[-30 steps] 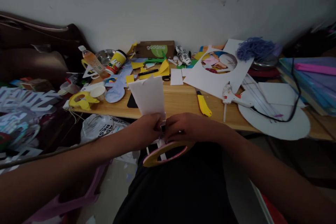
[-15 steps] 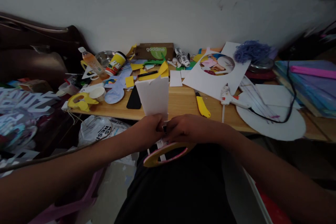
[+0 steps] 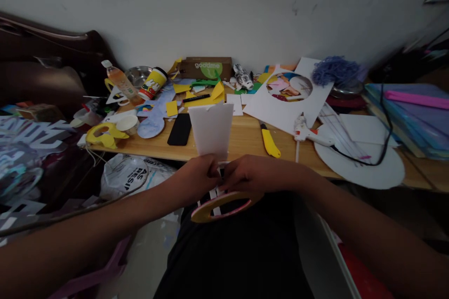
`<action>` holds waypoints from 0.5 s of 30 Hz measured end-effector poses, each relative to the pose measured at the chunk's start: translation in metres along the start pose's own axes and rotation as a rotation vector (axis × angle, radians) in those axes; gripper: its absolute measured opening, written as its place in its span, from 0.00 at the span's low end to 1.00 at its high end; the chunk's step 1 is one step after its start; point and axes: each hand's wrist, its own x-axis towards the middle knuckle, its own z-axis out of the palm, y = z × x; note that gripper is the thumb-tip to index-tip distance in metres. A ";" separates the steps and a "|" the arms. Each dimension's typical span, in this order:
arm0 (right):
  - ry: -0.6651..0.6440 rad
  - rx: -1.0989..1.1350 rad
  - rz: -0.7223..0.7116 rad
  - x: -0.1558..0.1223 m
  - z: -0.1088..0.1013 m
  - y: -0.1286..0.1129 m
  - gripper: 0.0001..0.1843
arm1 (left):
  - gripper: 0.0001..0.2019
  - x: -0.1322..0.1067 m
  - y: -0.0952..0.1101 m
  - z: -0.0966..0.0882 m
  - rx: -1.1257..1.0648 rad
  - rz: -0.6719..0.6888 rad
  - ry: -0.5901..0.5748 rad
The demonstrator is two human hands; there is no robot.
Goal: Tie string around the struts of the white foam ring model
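Observation:
My left hand (image 3: 198, 178) and my right hand (image 3: 250, 175) meet just in front of the table edge, both with fingers pinched closed. Between them they hold the bottom of a white foam sheet (image 3: 211, 130) that stands upright, with narrow white strips hanging below. Under the hands sits a yellow ring with a pink edge (image 3: 219, 205), which the right hand touches. The fingertips are tucked together, so the exact grip is hidden.
The wooden table (image 3: 242, 135) carries a black phone (image 3: 179, 129), a yellow utility knife (image 3: 270, 142), a white glue gun (image 3: 308, 132), a white sheet with a round hole (image 3: 280, 107), a drink bottle (image 3: 121, 82), a yellow cup (image 3: 151, 83) and paper scraps. Foam letters (image 3: 24, 140) lie left.
The white sheet has shifted slightly right and stands more upright. The black phone behind it is now in full view. Both hands stay pinched at its base.

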 end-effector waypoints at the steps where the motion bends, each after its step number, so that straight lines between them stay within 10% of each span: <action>1: -0.010 0.007 -0.003 -0.001 -0.001 0.000 0.14 | 0.10 0.000 -0.001 0.001 -0.018 -0.003 -0.002; 15: 0.102 -0.005 -0.001 -0.002 -0.001 0.000 0.09 | 0.13 0.002 -0.021 0.015 -0.334 0.026 0.037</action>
